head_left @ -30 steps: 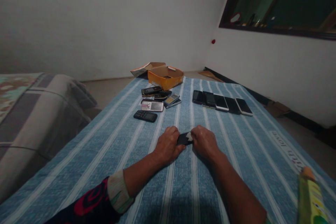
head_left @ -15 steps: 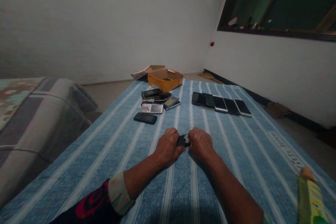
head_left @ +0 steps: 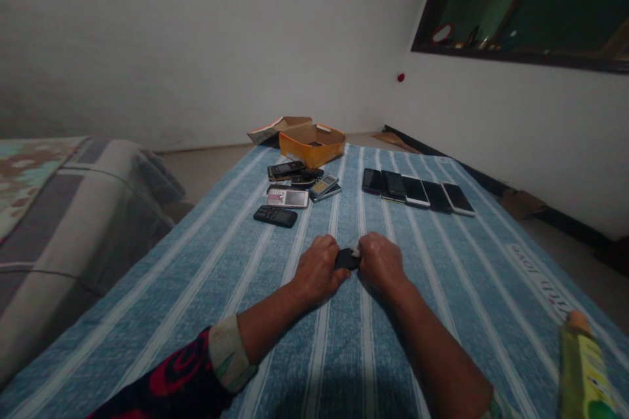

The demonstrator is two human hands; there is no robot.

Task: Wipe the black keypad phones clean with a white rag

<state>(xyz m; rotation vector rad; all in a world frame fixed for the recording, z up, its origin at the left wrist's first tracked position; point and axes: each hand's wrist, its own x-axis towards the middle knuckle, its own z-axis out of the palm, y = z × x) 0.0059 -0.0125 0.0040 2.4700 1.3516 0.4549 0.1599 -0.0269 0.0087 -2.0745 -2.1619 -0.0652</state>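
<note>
Near the middle of the striped blue cloth (head_left: 275, 281), my left hand (head_left: 318, 270) is closed around one end of a small dark phone (head_left: 346, 259). My right hand (head_left: 381, 262) is closed at the phone's other end, with a bit of whitish material (head_left: 356, 252) pinched against it. Fingers hide most of the phone. Beyond my left hand lie a black keypad phone (head_left: 275, 216), a silver-and-pink keypad phone (head_left: 289, 198) and several more phones in a loose pile. To the right, several touchscreen phones (head_left: 458, 199) lie side by side in a row.
An open orange box (head_left: 314, 152) with its lid (head_left: 275, 131) beside it stands at the far end of the cloth. A bottle with a yellow-green label (head_left: 590, 373) lies at the lower right. A draped blanket (head_left: 98, 209) is at the left.
The view has shifted slightly. My right hand has moved a little along the dark phone's end, and less of the whitish material shows. Both hands keep their hold.
</note>
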